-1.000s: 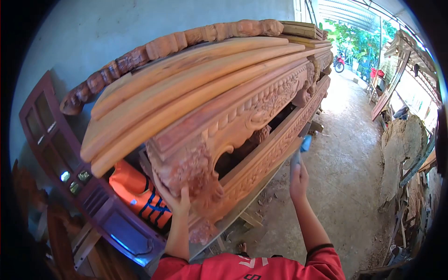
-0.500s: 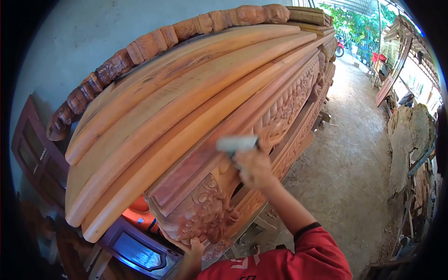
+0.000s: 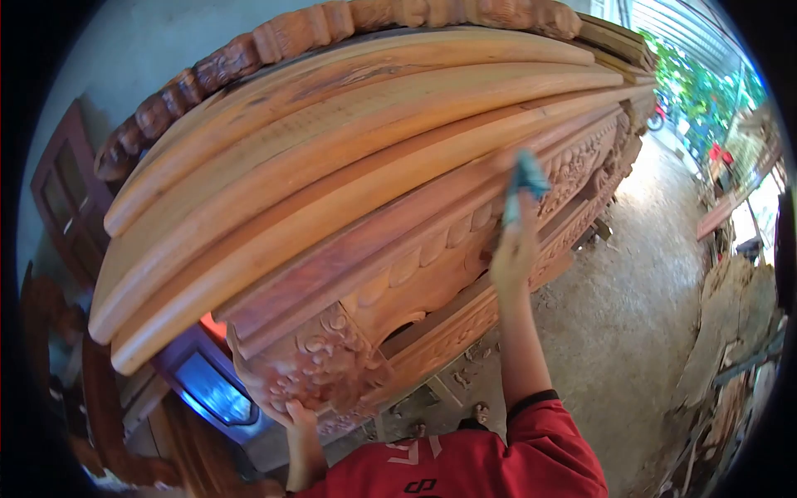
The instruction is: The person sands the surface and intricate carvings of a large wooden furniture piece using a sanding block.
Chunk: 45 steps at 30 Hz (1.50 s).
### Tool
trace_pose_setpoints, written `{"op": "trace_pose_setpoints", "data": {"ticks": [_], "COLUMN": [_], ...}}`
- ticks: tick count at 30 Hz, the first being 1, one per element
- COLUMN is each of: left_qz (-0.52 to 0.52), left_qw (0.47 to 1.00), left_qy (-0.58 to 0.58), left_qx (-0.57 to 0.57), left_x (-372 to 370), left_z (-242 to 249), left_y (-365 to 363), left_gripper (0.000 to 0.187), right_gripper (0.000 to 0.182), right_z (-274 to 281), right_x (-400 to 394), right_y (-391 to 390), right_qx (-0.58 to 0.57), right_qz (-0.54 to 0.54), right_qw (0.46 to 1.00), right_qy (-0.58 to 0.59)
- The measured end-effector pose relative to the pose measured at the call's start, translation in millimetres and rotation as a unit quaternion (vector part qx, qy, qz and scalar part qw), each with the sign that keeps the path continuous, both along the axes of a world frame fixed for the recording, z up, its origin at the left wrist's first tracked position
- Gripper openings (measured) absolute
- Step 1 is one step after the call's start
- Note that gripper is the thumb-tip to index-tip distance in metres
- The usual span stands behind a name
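Note:
A long carved wooden furniture piece (image 3: 448, 274) lies across the view, its front covered in relief carving. My right hand (image 3: 513, 253) is wrapped round a blue-green hand tool (image 3: 528, 184), smeared by motion, so its exact kind I cannot tell. The tool's head is at the reddish moulded edge (image 3: 398, 220) above the carving. At the near end, my left hand (image 3: 300, 419) grips the lower rim of the carved corner (image 3: 320, 357); its thumb shows and the other fingers are hidden. Thick, smooth curved boards (image 3: 357, 158) are stacked on top.
A carved, segmented rail (image 3: 307, 37) runs along the back of the stack by the wall. Panelled wooden frames (image 3: 70, 203) lean at left, and a purple frame (image 3: 216, 390) stands below. Concrete floor (image 3: 614, 332) stretches at right beside rough wood slabs (image 3: 722, 324).
My right hand and the tool have moved up and away along the moulded edge. The view has shifted; my left hand stays at the carved corner.

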<state>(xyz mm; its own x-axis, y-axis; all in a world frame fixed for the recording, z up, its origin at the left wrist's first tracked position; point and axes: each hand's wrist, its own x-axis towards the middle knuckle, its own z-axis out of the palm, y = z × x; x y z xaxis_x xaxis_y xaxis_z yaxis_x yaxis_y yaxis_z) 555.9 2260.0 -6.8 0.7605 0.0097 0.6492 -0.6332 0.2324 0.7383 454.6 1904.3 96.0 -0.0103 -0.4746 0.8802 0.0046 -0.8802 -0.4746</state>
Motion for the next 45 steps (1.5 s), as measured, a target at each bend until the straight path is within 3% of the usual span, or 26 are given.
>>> {"op": "trace_pose_setpoints", "data": {"ticks": [2,4,5,7,8,10,12,13,14,16,17,18,19,20,23,26,27,28,30,32,34,35,37,40,41,45], "left_qz": [0.034,0.103,0.118,0.245,0.255,0.364,0.394,0.415,0.409,0.381,0.349,0.35,0.387,0.422,0.429,0.429,0.424,0.431,0.426,0.432,0.422,0.417,0.415,0.39,0.393,0.351], "left_qw": [0.999,0.994,0.992,0.937,0.934,0.863,0.83,0.794,0.788,0.802,0.817,0.816,0.793,0.766,0.77,0.753,0.745,0.747,0.752,0.751,0.753,0.754,0.758,0.772,0.772,0.79], "left_qy": [0.007,-0.026,-0.026,-0.24,-0.241,-0.311,-0.335,-0.361,-0.371,-0.365,-0.359,-0.361,-0.336,-0.31,-0.265,-0.263,-0.278,-0.291,-0.294,-0.308,-0.312,-0.313,-0.314,-0.313,-0.311,-0.311], "left_qx": [-0.019,0.021,0.018,0.069,0.066,0.161,0.21,0.26,0.273,0.28,0.285,0.285,0.33,0.373,0.391,0.424,0.433,0.414,0.408,0.393,0.397,0.399,0.394,0.393,0.391,0.395], "left_x": [-2.9,10.1,3.0,-14.8,-21.3,-32.3,-44.5,-48.7,-52.9,-53.4,-54.9,-59.1,-63.1,-65.1,-61.5,-55.3,-53.9,-53.8,-52.3,-50.5,-49.3,-48.7,-48.6,-48.6,-50.8,-56.0], "left_z": [-0.5,1.3,20.9,83.8,97.7,118.4,144.4,156.9,167.3,173.6,173.3,171.8,170.0,168.0,159.6,153.4,149.3,150.0,144.6,143.5,141.9,141.2,140.5,135.4,134.1,128.2], "left_y": [1.9,12.4,3.4,-15.4,-16.0,-15.6,-26.5,-31.8,-39.9,-58.0,-66.3,-75.2,-85.2,-91.4,-94.7,-85.0,-82.8,-85.9,-89.2,-87.1,-84.0,-82.3,-80.4,-74.7,-72.0,-62.5], "left_gripper": [0.082,0.072,0.072,0.067,0.067,0.058,0.054,0.051,0.047,0.046,0.046,0.046,0.044,0.043,0.044,0.044,0.044,0.045,0.044,0.039,0.037,0.035,0.034,0.036,0.036,0.041], "right_gripper": [0.04,0.041,0.041,0.041,0.041,0.039,0.038,0.038,0.039,0.041,0.043,0.042,0.038,0.036,0.037,0.037,0.038,0.038,0.039,0.038,0.029,0.029,0.027,0.027,0.03,0.036], "right_z": [-7.9,-23.6,-20.2,-2.2,10.1,40.2,72.8,89.2,102.7,117.3,115.7,110.5,108.1,100.7,95.3,106.2,108.6,114.0,122.4,117.8,120.7,121.3,123.7,135.1,142.9,158.8], "right_x": [-15.2,-37.8,-43.4,-54.5,-56.0,-56.6,-40.6,-32.9,-24.4,0.4,11.6,20.6,15.9,16.4,13.7,10.3,9.5,6.5,4.2,18.4,16.6,15.5,19.0,21.2,21.4,23.0], "right_y": [-35.6,-68.8,-78.4,-91.2,-97.6,-113.8,-122.7,-119.0,-109.9,-75.1,-61.1,-36.9,-17.9,-5.9,-38.1,-100.1,-110.5,-104.0,-79.6,-42.6,6.9,16.7,33.2,2.3,-8.7,-64.3], "right_qx": [0.166,0.215,0.212,0.167,0.163,0.108,0.095,0.037,-0.023,-0.024,-0.17,-0.222,-0.305,-0.317,-0.347,-0.12,-0.037,-0.032,0.093,-0.057,-0.238,-0.237,-0.367,-0.302,-0.187,-0.066], "right_qz": [0.003,0.015,0.03,0.063,0.073,0.043,0.109,0.066,0.022,0.092,0.008,0.052,0.075,0.129,0.085,0.088,0.094,0.086,0.135,0.087,0.141,0.14,0.207,0.113,0.155,0.049], "right_qw": [0.985,0.975,0.976,0.98,0.98,0.99,0.979,0.992,0.998,0.995,0.978,0.97,0.94,0.931,0.925,0.989,0.993,0.994,0.983,0.994,0.954,0.955,0.891,0.931,0.962,0.994], "right_qy": [-0.042,-0.043,-0.041,-0.085,-0.086,-0.079,-0.14,-0.097,-0.055,0.038,0.118,0.086,0.134,0.128,0.126,-0.011,-0.066,-0.057,-0.087,0.016,0.115,0.112,0.167,0.169,0.125,0.071]}}
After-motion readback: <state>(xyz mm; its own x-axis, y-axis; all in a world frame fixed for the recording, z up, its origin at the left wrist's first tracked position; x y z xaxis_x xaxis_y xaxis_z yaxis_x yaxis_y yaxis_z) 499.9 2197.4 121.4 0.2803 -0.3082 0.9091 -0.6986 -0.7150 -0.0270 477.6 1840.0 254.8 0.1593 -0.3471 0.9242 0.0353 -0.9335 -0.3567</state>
